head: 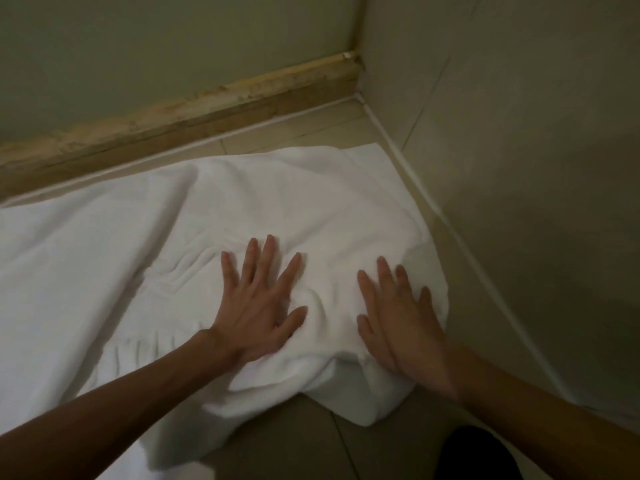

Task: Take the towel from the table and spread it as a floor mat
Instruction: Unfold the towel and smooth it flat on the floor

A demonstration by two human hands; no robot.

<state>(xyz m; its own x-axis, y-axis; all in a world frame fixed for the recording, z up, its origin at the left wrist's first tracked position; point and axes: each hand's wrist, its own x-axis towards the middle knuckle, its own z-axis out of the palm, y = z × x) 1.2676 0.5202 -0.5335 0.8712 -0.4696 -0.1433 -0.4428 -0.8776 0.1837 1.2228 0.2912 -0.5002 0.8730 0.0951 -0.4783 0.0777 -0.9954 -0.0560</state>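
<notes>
The white towel (104,244) lay on the floor (294,445), mostly spread; its near right corner was bunched; the left hand (256,306) and right hand (398,313) pressed there, fingers straight, gripping nothing; smoothing that corner apparently remained.

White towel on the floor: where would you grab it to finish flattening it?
Probably pinch the white terry towel at its bunched near corner, coming from the near side and drawing it toward you. That corner is heaped and rumpled, while the far part lies flatter. The left hand and right hand press flat beside it.
</notes>
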